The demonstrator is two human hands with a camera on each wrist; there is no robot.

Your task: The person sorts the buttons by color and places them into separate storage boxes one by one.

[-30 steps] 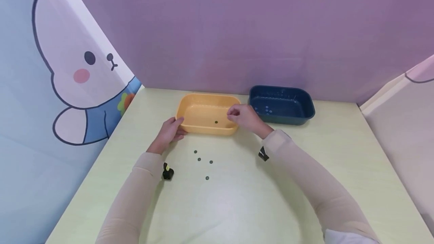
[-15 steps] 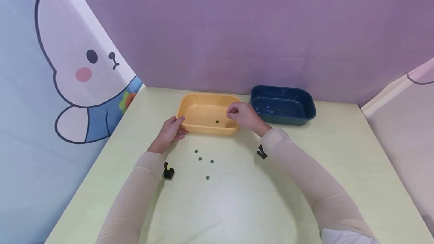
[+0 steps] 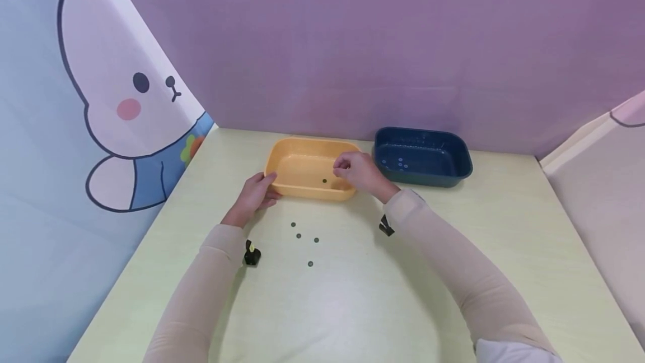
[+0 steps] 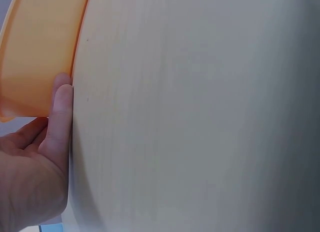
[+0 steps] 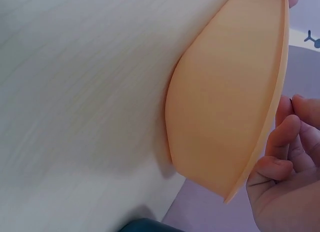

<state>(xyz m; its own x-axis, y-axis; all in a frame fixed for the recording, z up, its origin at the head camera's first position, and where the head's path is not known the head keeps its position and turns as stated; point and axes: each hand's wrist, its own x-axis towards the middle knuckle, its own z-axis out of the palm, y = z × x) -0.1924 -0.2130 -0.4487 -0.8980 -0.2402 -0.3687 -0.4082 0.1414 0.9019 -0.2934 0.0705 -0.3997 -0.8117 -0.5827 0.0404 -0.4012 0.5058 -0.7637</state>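
Has four small dark discs (image 3: 316,240) on the bench (image 3: 363,296), details indistinct. With the left hand (image 3: 256,193), fingers partly hidden, grips the yellow tray (image 3: 299,170) bearing another disc (image 3: 325,181). With the right hand (image 3: 360,172), pinches a thin dark piece (image 5: 291,106), mostly covered, over that tray's right end. Slightly beyond, has a navy tray (image 3: 433,161), contents tiny.

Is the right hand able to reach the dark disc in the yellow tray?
Probably yes: the right hand is over the yellow tray, near the dark disc, nothing visible between, though it seems to pinch something thin.
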